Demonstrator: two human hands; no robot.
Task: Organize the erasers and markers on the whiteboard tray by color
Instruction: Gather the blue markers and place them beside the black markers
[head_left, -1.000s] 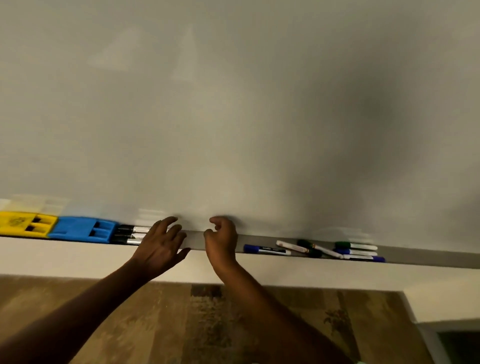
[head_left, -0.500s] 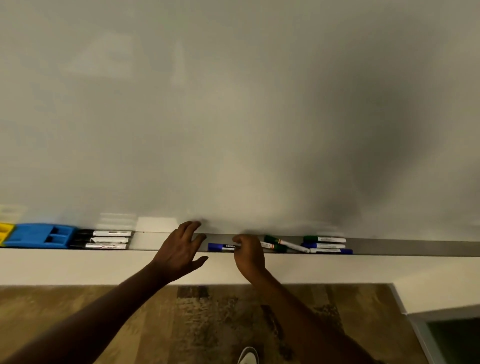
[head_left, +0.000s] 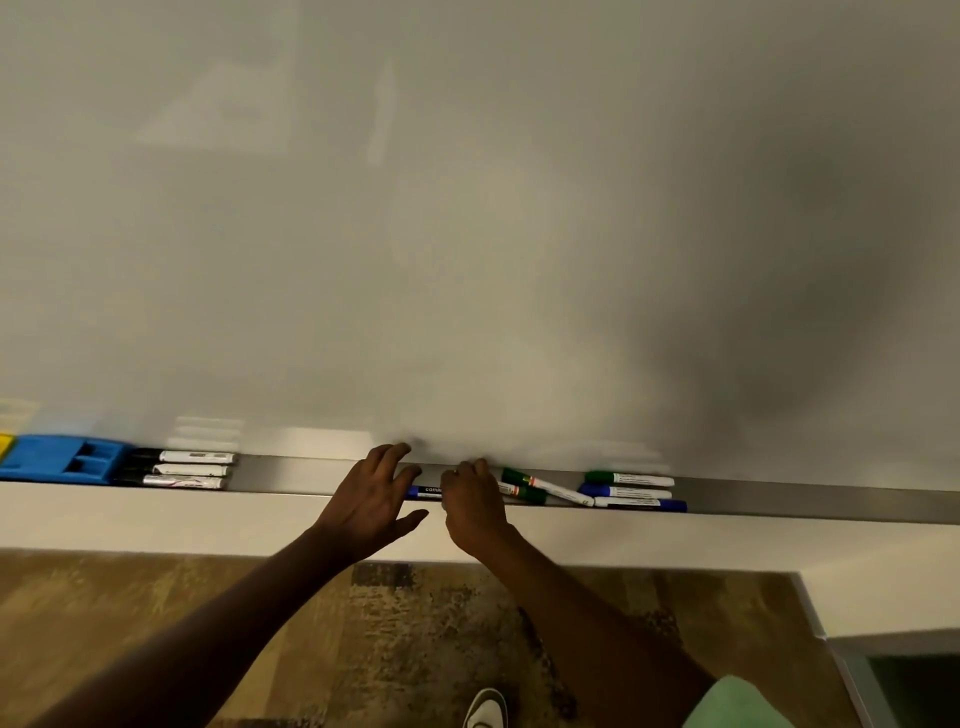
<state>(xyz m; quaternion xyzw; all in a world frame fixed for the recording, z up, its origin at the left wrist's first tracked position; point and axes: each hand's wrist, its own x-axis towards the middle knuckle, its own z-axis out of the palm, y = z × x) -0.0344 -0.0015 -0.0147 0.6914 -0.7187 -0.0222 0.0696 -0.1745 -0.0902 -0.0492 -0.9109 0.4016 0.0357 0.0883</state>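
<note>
Right grip (head_left: 472, 501) curls its fingers over the barrel of a blue marker (head_left: 423, 491) in the whiteboard tray (head_left: 311, 475), holding it. Its fingertips are hidden behind the knuckles, and only the marker's blue end shows between the two grips. Left grip (head_left: 371, 499) lies slack, fingers straight on the tray's edge. Farther left sit three black markers (head_left: 182, 470), a blue eraser (head_left: 57, 460) and a yellow eraser (head_left: 4, 447), which is cut off by the frame. On the right, crossed green markers (head_left: 545, 486) lie near two blue markers (head_left: 623, 491).
</note>
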